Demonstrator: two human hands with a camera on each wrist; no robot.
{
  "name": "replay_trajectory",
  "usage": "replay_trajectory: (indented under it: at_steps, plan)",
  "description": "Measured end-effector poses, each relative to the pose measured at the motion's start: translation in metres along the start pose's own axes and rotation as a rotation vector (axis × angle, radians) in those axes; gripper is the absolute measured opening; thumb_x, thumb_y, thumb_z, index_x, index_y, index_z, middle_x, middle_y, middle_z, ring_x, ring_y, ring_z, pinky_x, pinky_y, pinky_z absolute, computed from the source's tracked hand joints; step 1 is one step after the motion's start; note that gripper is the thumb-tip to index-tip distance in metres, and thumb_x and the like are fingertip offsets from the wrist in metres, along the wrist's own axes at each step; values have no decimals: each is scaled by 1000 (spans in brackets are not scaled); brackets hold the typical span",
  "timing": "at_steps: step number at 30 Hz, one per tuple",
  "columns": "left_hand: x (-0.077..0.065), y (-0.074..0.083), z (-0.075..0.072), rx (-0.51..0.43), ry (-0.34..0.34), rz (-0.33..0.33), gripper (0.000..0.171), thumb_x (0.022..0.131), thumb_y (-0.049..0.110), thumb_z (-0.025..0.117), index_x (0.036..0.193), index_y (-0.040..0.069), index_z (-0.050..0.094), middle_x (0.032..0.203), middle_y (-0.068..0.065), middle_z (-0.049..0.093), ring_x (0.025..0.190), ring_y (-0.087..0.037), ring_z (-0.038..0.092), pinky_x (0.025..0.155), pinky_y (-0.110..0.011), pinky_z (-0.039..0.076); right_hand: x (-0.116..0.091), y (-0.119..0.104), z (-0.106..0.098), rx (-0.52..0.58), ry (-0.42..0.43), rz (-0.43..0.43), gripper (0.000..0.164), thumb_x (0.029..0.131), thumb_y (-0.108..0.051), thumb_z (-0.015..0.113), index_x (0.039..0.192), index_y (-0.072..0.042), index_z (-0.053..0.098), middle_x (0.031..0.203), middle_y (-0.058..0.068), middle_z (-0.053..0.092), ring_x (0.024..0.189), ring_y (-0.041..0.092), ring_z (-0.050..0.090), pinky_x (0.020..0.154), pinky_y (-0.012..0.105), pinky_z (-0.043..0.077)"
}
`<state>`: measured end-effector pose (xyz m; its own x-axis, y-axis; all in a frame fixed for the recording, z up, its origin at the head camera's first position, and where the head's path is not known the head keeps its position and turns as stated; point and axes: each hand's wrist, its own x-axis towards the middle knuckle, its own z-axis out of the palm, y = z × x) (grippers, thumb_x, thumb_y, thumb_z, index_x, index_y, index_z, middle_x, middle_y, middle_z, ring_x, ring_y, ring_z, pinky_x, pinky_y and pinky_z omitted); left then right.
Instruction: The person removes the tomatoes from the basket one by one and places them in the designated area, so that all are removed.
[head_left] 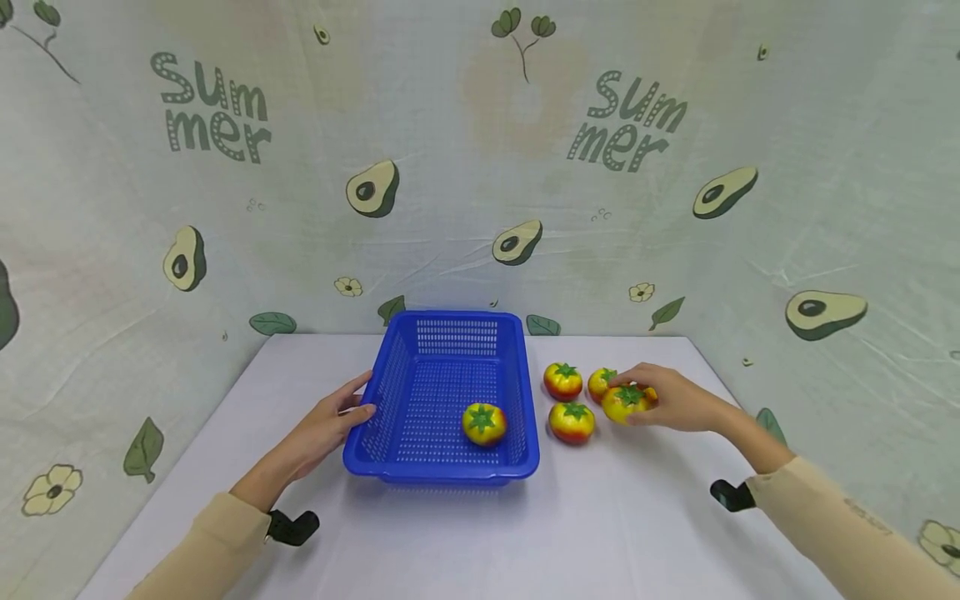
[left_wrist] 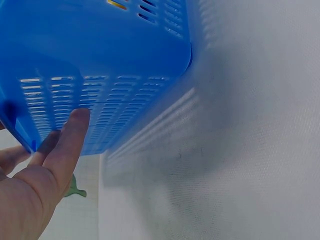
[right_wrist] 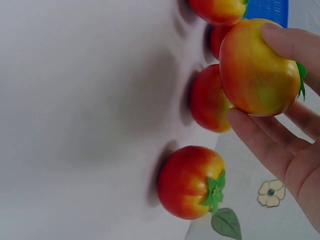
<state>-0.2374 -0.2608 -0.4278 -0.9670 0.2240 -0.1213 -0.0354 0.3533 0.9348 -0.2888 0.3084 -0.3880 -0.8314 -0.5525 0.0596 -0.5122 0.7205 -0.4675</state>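
My right hand point(head_left: 671, 400) holds a red-and-yellow toy tomato point(right_wrist: 257, 75) with a green leafy top, thumb on one side and fingers on the other. In the right wrist view the held tomato hangs above the tabletop, with another tomato point(right_wrist: 190, 182) lying apart from it. My left hand point(head_left: 330, 421) grips the left rim of a blue plastic basket point(head_left: 441, 481), thumb over the edge and fingers against the slotted outer wall point(left_wrist: 115, 95). Inside the basket, toward its front right, sits one tomato point(head_left: 483, 424).
Between basket and right hand lie a rear tomato point(head_left: 562, 381) and a nearer tomato point(head_left: 572, 423). Another tomato point(head_left: 600, 384) is partly hidden by the right hand. The white table point(head_left: 585, 533) meets a cloth backdrop point(head_left: 450, 267) printed with avocados at the back and sides.
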Motion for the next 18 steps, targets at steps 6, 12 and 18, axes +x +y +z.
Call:
replay_trajectory:
  at_steps: [6,12,18]
  plan:
    - [0,-2,0,-3,1,-8,78,110,33,59,172,18,14,159,-31,38,138,-47,53,112,-59,49,-3,9,13,19,-15,28,52,90,-24,88,138,-14,70,137,12,66,126,37,59,108,66,49]
    - [0,-3,1,5,6,-6,78,110,33,59,172,17,14,158,-30,38,138,-47,53,112,-59,49,-3,11,19,10,-15,32,53,90,-26,87,138,-14,69,136,11,66,125,37,59,107,68,48]
    - [0,-2,1,9,10,-3,78,110,33,59,172,18,15,158,-30,38,138,-47,53,112,-59,49,-2,17,25,5,-8,37,51,89,-24,88,135,-14,70,135,11,67,125,38,59,108,69,47]
